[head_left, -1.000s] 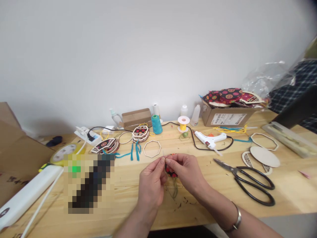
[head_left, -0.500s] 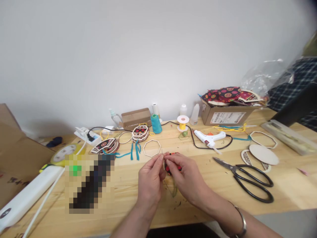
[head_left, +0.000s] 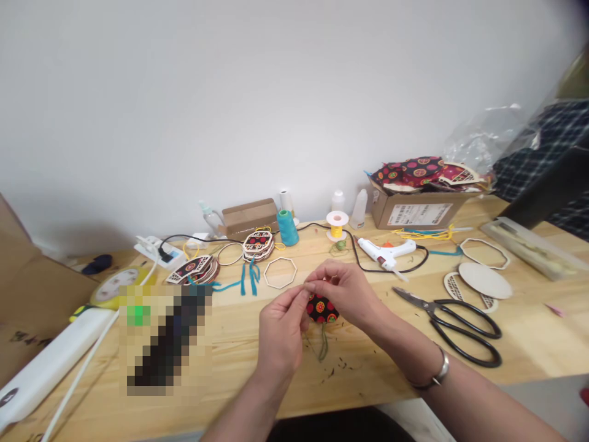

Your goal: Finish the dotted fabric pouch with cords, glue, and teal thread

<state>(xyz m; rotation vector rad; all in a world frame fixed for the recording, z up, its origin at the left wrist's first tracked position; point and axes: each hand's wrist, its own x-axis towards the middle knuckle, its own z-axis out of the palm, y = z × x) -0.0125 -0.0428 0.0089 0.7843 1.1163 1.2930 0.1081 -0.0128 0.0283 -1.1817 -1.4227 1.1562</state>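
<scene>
A small black fabric piece (head_left: 322, 309) with red and orange round patterns sits between my hands above the table. My left hand (head_left: 282, 325) pinches its left edge with thumb and forefinger. Fingertips of my right hand (head_left: 347, 291) are closed right against the left fingertips, over the top of the fabric; whatever thin thing they pinch is too small to make out. Green thread (head_left: 323, 344) hangs in a loop below the fabric. Dark scraps lie on the wood underneath.
Right of my hands lie black-handled scissors (head_left: 442, 319), with a white glue gun (head_left: 386, 253) behind. Farther back stand a teal thread cone (head_left: 288, 228), a yellow thread spool (head_left: 337, 231) and a cardboard box (head_left: 409, 209) of fabric pieces. A octagonal frame (head_left: 280, 273) lies ahead.
My right hand has risen slightly and turned at the wrist, its fingertips still by the left ones. More of the patterned fabric and green thread now shows. The view has shifted slightly.
</scene>
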